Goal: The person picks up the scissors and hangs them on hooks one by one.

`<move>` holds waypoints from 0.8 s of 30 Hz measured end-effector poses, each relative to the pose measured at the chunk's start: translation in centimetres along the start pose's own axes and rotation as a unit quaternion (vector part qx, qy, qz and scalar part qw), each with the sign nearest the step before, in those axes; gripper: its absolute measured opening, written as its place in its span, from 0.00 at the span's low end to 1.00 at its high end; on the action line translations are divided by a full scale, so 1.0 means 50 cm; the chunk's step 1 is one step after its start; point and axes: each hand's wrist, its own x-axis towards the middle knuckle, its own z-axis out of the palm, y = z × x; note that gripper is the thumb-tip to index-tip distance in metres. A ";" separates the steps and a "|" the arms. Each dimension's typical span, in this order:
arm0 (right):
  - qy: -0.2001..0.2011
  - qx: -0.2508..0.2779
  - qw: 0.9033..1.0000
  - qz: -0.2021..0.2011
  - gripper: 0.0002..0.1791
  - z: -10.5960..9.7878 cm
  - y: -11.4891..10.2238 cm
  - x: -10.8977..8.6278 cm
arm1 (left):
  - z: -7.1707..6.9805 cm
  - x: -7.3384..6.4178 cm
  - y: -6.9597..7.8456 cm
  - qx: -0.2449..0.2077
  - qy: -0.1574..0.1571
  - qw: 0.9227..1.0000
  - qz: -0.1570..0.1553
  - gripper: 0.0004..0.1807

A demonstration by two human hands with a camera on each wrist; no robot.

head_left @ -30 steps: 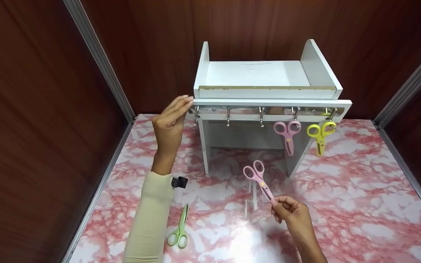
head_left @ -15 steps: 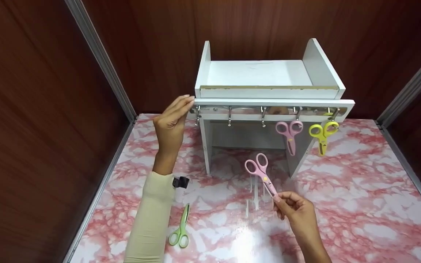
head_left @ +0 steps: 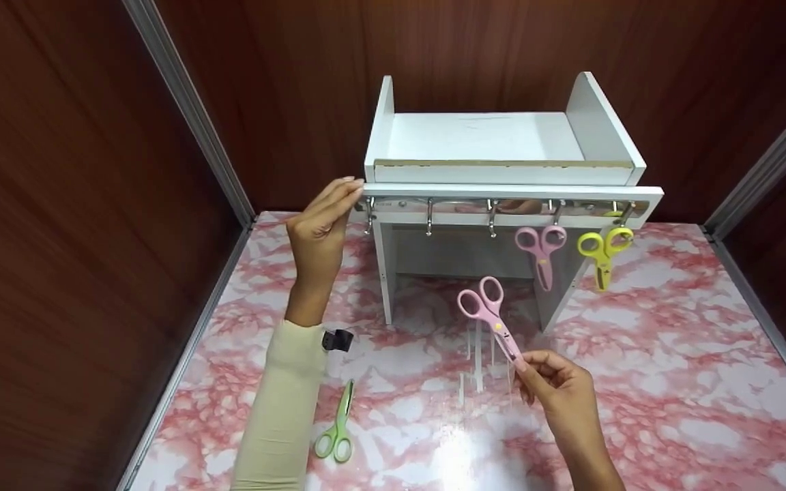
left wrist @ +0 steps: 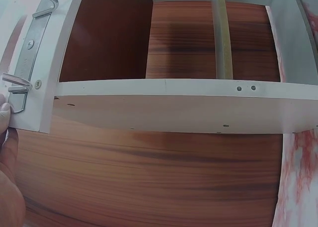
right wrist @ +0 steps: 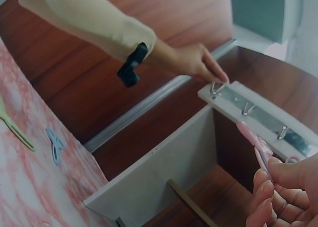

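A white stand (head_left: 488, 191) carries a metal hook rail (head_left: 461, 206) along its front. My left hand (head_left: 318, 232) touches the left end of that front board with extended fingers; the left wrist view has its fingertips (left wrist: 5, 118) by the end hook. My right hand (head_left: 557, 389) pinches pink scissors (head_left: 492, 317) by the blade end, handles upward, in front of the rail and below it. Another pink pair of scissors (head_left: 542, 256) and yellow scissors (head_left: 603, 256) hang from the two rightmost hooks. Green scissors (head_left: 338, 429) lie on the table beside my left forearm.
Red-and-white marbled tabletop (head_left: 693, 354) surrounds the stand. Blue scissors (right wrist: 54, 145) lie on it in the right wrist view; my left arm seems to cover them in the head view. Brown wall panels (head_left: 93, 239) enclose three sides. Three left hooks (head_left: 429, 218) hold nothing.
My right hand has risen slightly and shifted right, bringing the pink scissors closer to the rail. The left hand stays at the board's end.
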 end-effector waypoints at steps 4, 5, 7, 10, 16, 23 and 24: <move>-0.003 0.004 1.000 -0.013 0.08 0.000 -0.006 0.005 | -0.001 -0.001 0.000 0.000 -0.001 1.000 -0.002 0.09; -0.004 0.004 1.000 -0.016 0.07 0.000 -0.007 0.006 | -0.002 -0.001 0.000 0.000 -0.002 1.000 -0.002 0.09; -0.003 0.003 1.000 -0.021 0.07 0.000 -0.010 0.009 | -0.002 -0.001 -0.001 0.000 -0.002 1.000 -0.002 0.10; -0.004 0.003 1.000 -0.028 0.06 0.001 -0.016 0.013 | -0.003 -0.002 -0.001 -0.001 -0.002 1.000 -0.002 0.10; -0.004 0.003 0.999 -0.037 0.07 0.004 -0.030 0.019 | -0.004 -0.003 -0.002 -0.003 -0.001 1.000 -0.001 0.10; -0.003 0.005 0.999 -0.048 0.07 0.004 -0.042 0.024 | -0.006 0.000 0.000 -0.007 -0.017 1.000 -0.003 0.14; -0.003 0.006 0.999 -0.051 0.07 0.005 -0.044 0.025 | -0.006 0.000 0.000 -0.007 -0.020 1.000 -0.005 0.14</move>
